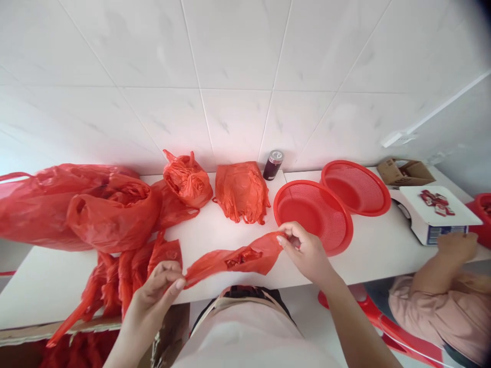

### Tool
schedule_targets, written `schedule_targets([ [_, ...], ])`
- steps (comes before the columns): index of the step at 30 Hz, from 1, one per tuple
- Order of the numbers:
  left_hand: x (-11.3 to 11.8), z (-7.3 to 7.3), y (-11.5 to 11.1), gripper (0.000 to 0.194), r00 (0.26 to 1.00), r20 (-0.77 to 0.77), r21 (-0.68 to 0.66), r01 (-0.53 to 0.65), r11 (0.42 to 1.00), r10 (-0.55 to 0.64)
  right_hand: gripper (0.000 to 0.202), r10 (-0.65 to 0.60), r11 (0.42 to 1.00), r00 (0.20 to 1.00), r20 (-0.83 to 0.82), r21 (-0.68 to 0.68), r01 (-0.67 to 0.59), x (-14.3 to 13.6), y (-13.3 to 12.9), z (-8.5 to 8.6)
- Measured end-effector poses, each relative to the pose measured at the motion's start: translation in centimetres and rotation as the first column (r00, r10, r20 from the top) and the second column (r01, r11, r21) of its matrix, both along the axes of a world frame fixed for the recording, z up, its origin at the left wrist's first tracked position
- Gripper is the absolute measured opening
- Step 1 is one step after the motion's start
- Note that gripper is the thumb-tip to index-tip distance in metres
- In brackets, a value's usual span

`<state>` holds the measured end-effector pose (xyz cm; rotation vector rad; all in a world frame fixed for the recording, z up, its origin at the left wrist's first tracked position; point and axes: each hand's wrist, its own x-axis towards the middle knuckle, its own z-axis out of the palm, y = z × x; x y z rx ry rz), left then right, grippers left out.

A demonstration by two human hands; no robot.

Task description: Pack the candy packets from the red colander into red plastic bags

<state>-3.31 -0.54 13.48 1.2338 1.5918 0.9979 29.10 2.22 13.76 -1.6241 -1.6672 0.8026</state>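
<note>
A red plastic bag (pixel 264 261) is stretched sideways over the white table's front part, with small red wrapped pieces (pixel 244 257) showing in its opening. My left hand (pixel 161 291) pinches the bag's left end. The right end is pinched between the fingertips of my right hand (pixel 305 250), just in front of a red mesh basket (pixel 307 209). Left of my left hand, several red bags (pixel 109 286) lie with their ends hanging over the table edge. Behind the stretched bag sits a flat stack of red bags (pixel 242 191).
Large filled red bags (pixel 111 212) stand at the left. A dark tumbler (pixel 273 166), a second red basket (pixel 355 186), a cardboard box (pixel 404 173) and a white scale (pixel 429 214) with red packets line the back and right. A person's hand (pixel 456 248) is near the scale.
</note>
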Motion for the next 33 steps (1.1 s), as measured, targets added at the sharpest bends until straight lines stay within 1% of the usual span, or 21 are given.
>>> schedule_targets([
  [2,-0.1,0.1,0.3,0.039,0.986,0.153,-0.016,0.076,0.997,-0.073,0.012,0.052,0.998,0.999,0.011,0.030,-0.052,-0.7,-0.6,0.4],
  [4,0.0,0.1,0.5,0.037,0.945,0.296,-0.033,0.154,0.988,-0.138,0.010,0.119,0.990,0.993,0.001,0.082,-0.119,-1.7,-1.1,0.8],
  [5,0.1,0.0,0.7,0.035,0.924,0.350,-0.039,0.179,0.983,-0.154,0.010,0.151,0.983,0.989,-0.007,0.110,-0.149,-2.4,-1.3,1.0],
  [6,0.3,-0.1,0.8,0.038,0.907,0.388,-0.043,0.196,0.980,-0.164,0.010,0.182,0.975,0.983,-0.014,0.132,-0.179,-3.2,-1.5,1.3],
  [8,1.1,-0.3,1.1,0.063,0.894,0.400,-0.050,0.244,0.969,-0.204,0.009,0.263,0.955,0.964,-0.034,0.148,-0.256,-5.0,-1.8,2.0],
  [9,1.5,-0.5,1.2,0.075,0.891,0.378,-0.050,0.292,0.955,-0.252,0.009,0.310,0.943,0.949,-0.050,0.140,-0.301,-6.0,-1.9,2.4],
  [10,2.1,-0.6,1.3,0.083,0.884,0.343,-0.052,0.354,0.934,-0.317,0.009,0.357,0.929,0.932,-0.068,0.126,-0.347,-7.1,-2.0,2.7],
  [11,2.6,-0.7,1.5,0.084,0.869,0.303,-0.056,0.426,0.903,-0.392,0.011,0.400,0.914,0.913,-0.085,0.114,-0.390,-8.2,-2.0,3.0],
  [12,3.2,-0.9,1.5,0.078,0.843,0.269,-0.063,0.499,0.865,-0.467,0.012,0.442,0.896,0.891,-0.102,0.109,-0.431,-9.2,-2.0,3.2],
  [13,3.6,-1.0,1.6,0.064,0.814,0.247,-0.068,0.556,0.828,-0.526,0.013,0.480,0.876,0.869,-0.119,0.114,-0.469,-10.1,-2.0,3.3],
  [15,4.3,-1.2,1.7,0.028,0.776,0.234,-0.085,0.616,0.783,-0.586,0.015,0.536,0.843,0.833,-0.135,0.137,-0.520,-11.2,-1.7,3.2],
  [16,4.4,-1.3,1.7,0.015,0.785,0.233,-0.106,0.608,0.787,-0.574,0.017,0.544,0.837,0.828,-0.133,0.147,-0.526,-11.5,-1.5,2.9],
  [17,4.4,-1.3,1.7,0.018,0.809,0.234,-0.134,0.577,0.806,-0.540,0.020,0.534,0.843,0.836,-0.127,0.156,-0.515,-11.5,-1.3,2.5],
  [20,4.0,-1.2,1.8,0.039,0.870,0.237,-0.203,0.480,0.854,-0.433,0.031,0.440,0.893,0.893,-0.097,0.149,-0.424,-10.7,-0.5,0.9],
  [22,3.6,-1.1,1.9,0.045,0.870,0.245,-0.217,0.480,0.850,-0.429,0.028,0.422,0.905,0.903,-0.087,0.102,-0.413,-10.1,-0.2,-0.1],
  [24,3.2,-1.1,2.1,0.046,0.855,0.282,-0.222,0.500,0.837,-0.436,0.021,0.415,0.910,0.904,-0.104,0.041,-0.413,-9.7,-0.2,-0.5],
  [27,2.8,-1.2,2.5,0.042,0.843,0.385,-0.165,0.463,0.871,-0.375,0.012,0.370,0.926,0.915,-0.161,-0.016,-0.378,-9.3,-0.8,0.5],
  [29,2.6,-1.4,2.9,0.040,0.828,0.440,-0.120,0.439,0.891,-0.349,0.009,0.412,0.900,0.895,-0.171,-0.074,-0.429,-9.1,-1.2,1.7],
  [31,2.4,-1.7,3.0,0.035,0.828,0.422,-0.117,0.453,0.884,-0.369,0.009,0.483,0.856,0.861,-0.158,-0.123,-0.503,-9.1,-1.3,2.6],
  [32,2.4,-1.8,3.1,0.031,0.835,0.380,-0.120,0.471,0.874,-0.398,0.009,0.498,0.847,0.854,-0.150,-0.128,-0.516,-9.2,-1.2,2.7],
  [33,2.4,-1.9,3.0,0.026,0.846,0.321,-0.120,0.481,0.868,-0.425,0.011,0.492,0.853,0.858,-0.144,-0.114,-0.509,-9.4,-0.9,2.5],
])
